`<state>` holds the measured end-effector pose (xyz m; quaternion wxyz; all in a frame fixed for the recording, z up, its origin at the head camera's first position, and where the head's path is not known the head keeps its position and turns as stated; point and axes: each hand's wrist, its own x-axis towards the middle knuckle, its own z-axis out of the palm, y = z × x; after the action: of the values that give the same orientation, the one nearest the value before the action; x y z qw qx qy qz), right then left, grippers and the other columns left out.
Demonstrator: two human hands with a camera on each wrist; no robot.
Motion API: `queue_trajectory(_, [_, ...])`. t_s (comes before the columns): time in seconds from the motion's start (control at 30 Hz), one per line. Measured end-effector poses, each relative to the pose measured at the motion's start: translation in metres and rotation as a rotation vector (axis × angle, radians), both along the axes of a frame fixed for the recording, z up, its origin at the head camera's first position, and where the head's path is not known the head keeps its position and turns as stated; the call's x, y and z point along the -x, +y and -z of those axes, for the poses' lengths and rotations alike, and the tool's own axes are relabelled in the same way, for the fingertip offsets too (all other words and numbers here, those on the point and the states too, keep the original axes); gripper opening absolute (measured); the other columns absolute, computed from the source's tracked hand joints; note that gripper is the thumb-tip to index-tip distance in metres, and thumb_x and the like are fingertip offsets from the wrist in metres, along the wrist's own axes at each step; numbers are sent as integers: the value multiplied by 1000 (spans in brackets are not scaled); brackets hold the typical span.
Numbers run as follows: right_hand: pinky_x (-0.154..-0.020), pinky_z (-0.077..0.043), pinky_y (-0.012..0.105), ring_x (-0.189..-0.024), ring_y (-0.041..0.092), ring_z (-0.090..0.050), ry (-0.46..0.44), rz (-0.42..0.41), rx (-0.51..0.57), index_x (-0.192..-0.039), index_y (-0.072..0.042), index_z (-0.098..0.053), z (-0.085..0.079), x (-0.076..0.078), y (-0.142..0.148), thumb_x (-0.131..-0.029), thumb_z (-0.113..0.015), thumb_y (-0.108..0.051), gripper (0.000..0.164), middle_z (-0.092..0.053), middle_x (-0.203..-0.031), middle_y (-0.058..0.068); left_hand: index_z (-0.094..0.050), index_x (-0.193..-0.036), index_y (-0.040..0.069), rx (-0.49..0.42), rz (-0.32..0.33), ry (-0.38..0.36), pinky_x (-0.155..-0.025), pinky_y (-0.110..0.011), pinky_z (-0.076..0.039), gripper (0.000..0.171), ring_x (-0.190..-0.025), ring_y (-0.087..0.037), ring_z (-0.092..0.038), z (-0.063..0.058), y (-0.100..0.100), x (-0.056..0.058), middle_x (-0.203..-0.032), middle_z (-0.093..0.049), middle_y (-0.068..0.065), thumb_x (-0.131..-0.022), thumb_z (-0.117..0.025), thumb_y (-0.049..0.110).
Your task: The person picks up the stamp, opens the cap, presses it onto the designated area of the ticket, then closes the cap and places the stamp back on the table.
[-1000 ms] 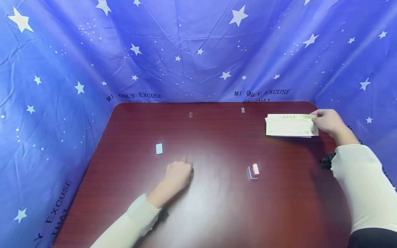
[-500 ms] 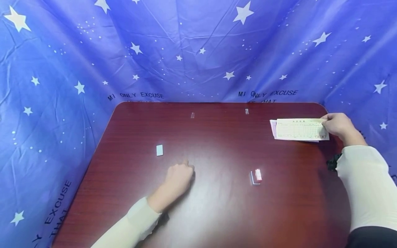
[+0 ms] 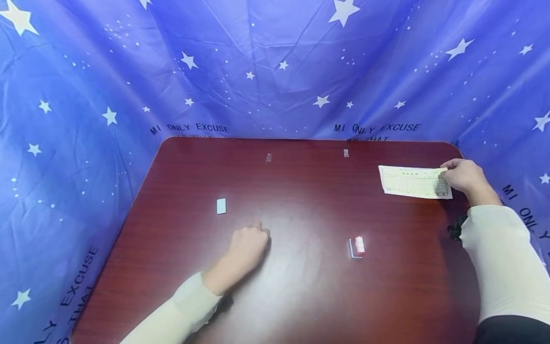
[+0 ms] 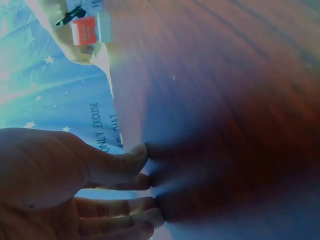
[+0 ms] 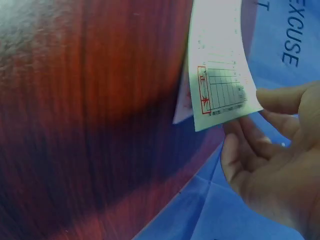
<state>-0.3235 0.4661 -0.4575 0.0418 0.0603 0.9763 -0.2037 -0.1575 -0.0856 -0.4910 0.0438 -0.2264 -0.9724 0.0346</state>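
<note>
My right hand (image 3: 466, 179) pinches a small stack of printed receipt slips (image 3: 414, 182) by its right end, near the far right corner of the table. The right wrist view shows a pale yellow-green top slip (image 5: 222, 90) with a ruled grid and red box, a pink slip (image 5: 184, 102) peeking out beneath. Thumb above and fingers below hold its corner. My left hand (image 3: 247, 246) rests at the table's middle left, holding nothing. In the left wrist view its fingertips (image 4: 159, 217) touch the tabletop, the fingers loosely bent.
A small red block with white lettering (image 3: 359, 245) stands beside a pale flat piece, right of centre. Ahead of the left hand lies a small light-blue rectangle (image 3: 221, 206). Two clear strips sit near the back edge of the dark red table (image 3: 301, 191). Blue star-printed cloth (image 3: 258, 62) surrounds it.
The right hand has shifted the slips rightward and slightly nearer, and the stack has tilted, its left end now higher in view. The left hand stays in place. The head view has turned slightly.
</note>
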Motion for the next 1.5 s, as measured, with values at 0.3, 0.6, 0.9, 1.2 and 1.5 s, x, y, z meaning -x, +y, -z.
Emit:
queue_trajectory(0.3, [-90, -36, 65, -115, 55, -45, 60, -201, -4, -127, 8, -57, 14, 7, -23, -80, -72, -14, 54, -51, -124, 42, -66, -79, 9, -8, -4, -35, -42, -37, -52, 10, -56, -24, -61, -3, -1, 3, -82, -66, -9, -83, -74, 12])
queue_trajectory(0.6, [-97, -27, 72, -129, 59, -25, -83, -277, -34, -140, 11, -43, 15, 7, -27, -80, -73, -18, 73, -38, -133, 45, -66, -80, 8, -26, -11, -50, -41, -37, -51, 7, -55, -24, -59, -1, 1, 1, -85, -66, -10, -84, -72, 8])
queue_trajectory(0.9, [-97, -25, 70, -129, 58, -23, -108, -295, -48, -137, 6, -50, 18, 9, -24, -81, -75, -24, 69, -41, -131, 44, -64, -79, 8, -27, -9, -35, -40, -36, -51, 9, -53, -22, -57, 0, 2, 1, -79, -62, -8, -83, -71, 6])
queue_trajectory(1.2, [-103, -17, 80, -134, 68, -9, -240, -380, -79, -152, 0, -32, 8, 16, -38, -70, -87, -32, 104, -8, -148, 49, -67, -81, 8, -3, -26, -20, -40, -35, -50, 7, -53, -20, -54, -2, 2, 3, -76, -60, -7, -83, -72, 6])
queue_trajectory(1.5, [-106, -12, 80, -134, 70, -3, -278, -391, -122, -151, 2, -32, 8, 22, -43, -68, -86, -22, 102, -3, -148, 52, -67, -83, 8, -2, -24, -40, -40, -36, -50, 7, -55, -23, -57, 0, 2, 2, -78, -60, -7, -83, -73, 5])
